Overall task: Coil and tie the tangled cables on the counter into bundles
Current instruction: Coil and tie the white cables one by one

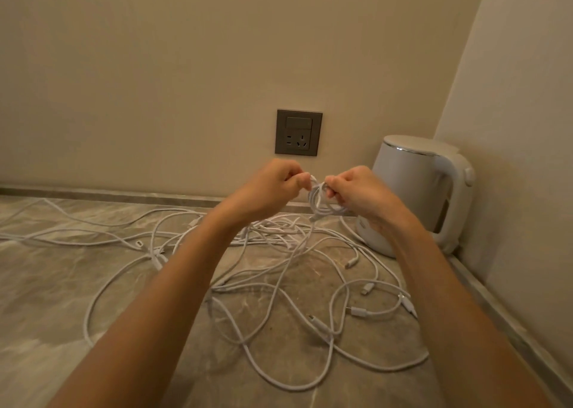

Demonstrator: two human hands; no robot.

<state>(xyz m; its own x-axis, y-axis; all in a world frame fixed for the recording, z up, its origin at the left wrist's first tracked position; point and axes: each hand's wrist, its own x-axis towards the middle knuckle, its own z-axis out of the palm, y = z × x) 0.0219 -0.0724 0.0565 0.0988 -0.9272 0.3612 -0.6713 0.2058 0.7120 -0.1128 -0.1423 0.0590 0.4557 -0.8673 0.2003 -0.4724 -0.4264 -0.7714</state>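
Nearest me, my two forearms reach in from the bottom edge and cover a good part of the table (62,283); between and beneath them the tangled cables (279,226) lie in loose white loops on the marbled top, densest just under my wrists, with several small plugs (367,288) scattered on the right side; where each strand runs inside the knot I cannot follow. A few strands trail off the left edge of the view. Above the heap, both hands are raised around a small coil (319,202) of white cable; the left hand (273,184) has its grip pinched on the cable end at the top of the coil, and the right hand (359,190) has its fingers curled tight through the loops. One strand hangs from the coil down into the tangle. Behind my right wrist stands a white kettle (412,190) in the corner, its lower left side hidden by that wrist; farther back, a grey wall socket (298,132) sits above my knuckles.
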